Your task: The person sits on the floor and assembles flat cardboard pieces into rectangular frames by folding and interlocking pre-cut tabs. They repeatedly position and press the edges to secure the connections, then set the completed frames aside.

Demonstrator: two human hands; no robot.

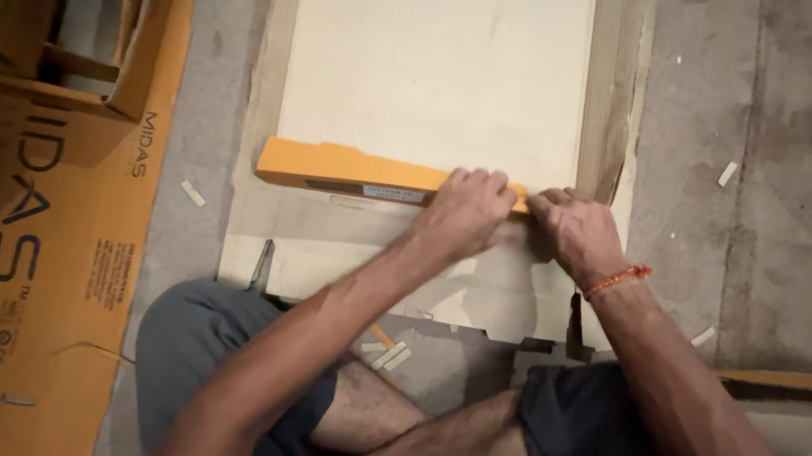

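Both hands, left hand point(468, 209) and right hand point(572, 230), pinch the orange cardboard strip point(342, 166) at the pale panel point(434, 60) edge. Uneven pulling could tear the strip or crease it.

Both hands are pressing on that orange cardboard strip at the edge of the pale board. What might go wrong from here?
The left hand and right hand crowd the right end of the orange strip, so its free left end may lift or skew off the pale board. Fingers pressing along the cardboard edge could perhaps get nicked. Loose scraps near the crossed legs might slide underneath and spoil the fit.
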